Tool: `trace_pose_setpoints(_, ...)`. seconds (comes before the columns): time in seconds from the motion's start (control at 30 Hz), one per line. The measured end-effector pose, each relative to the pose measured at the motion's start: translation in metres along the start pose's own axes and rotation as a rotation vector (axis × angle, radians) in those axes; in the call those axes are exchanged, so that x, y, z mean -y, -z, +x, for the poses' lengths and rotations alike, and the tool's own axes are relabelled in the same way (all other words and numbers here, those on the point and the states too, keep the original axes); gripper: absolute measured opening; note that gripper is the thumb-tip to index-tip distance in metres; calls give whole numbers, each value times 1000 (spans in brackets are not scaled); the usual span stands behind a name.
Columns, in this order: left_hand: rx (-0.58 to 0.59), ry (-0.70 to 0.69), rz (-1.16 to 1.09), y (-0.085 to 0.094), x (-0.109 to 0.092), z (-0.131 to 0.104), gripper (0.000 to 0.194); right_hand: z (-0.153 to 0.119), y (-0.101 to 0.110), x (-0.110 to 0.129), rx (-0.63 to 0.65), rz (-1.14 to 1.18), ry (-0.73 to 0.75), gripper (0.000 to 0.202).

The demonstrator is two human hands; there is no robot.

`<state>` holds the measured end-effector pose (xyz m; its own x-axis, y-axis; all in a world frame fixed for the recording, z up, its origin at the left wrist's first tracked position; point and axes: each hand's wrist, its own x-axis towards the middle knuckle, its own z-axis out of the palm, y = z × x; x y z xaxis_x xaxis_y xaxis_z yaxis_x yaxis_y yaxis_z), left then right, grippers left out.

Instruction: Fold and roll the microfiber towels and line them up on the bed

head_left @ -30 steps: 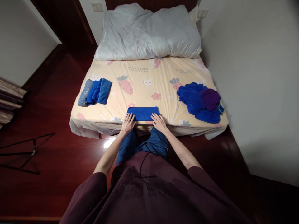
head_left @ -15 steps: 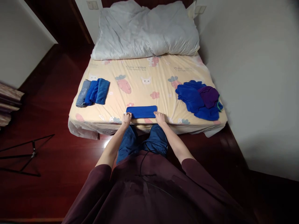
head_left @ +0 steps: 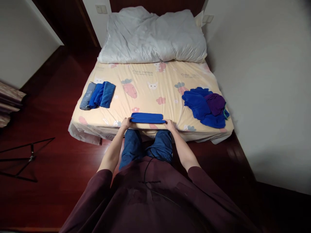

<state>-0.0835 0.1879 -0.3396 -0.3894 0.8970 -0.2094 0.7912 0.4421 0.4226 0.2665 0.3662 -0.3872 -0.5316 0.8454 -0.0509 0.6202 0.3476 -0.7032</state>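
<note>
A blue towel (head_left: 147,117), folded into a narrow strip, lies across the front edge of the bed. My left hand (head_left: 126,123) pinches its left end, and my right hand (head_left: 169,125) pinches the right end. The near edge of the strip is turned up as a thin fold stretched between both hands. To the left on the bed sit several rolled or folded towels, one grey (head_left: 87,96) and the others blue (head_left: 107,94). On the right is a loose heap of blue cloths (head_left: 198,105) with a purple cloth (head_left: 215,104) on top.
A pale grey quilt (head_left: 155,37) is bunched at the head of the bed, over a yellow patterned sheet (head_left: 150,97). Black tripod legs (head_left: 31,158) stand on the dark red floor at left. A white wall (head_left: 262,81) runs along the right.
Both hands have shifted slightly outward to the ends of the towel. Its near edge is now lifted and folded over into a thin band. The view has moved a little.
</note>
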Motion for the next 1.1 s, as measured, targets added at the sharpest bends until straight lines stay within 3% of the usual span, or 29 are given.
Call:
trace_pose_setpoints(0.1,-2,21,-79,-1,7,-1,35,3,-9,-3,-39,84,-64,26)
trace_pose_setpoints(0.27,-35,55,-144,-7,10,-3,33,7,-17,-7,-68,77,-94,23)
trace_pose_setpoints(0.73,-39,144,-141,-13,19,5,24,10,-16,-3,-89,-34,-134,25)
trace_pose_setpoints(1.1,-51,321,-142,-13,6,13,36,21,-18,7,-102,-76,-227,22)
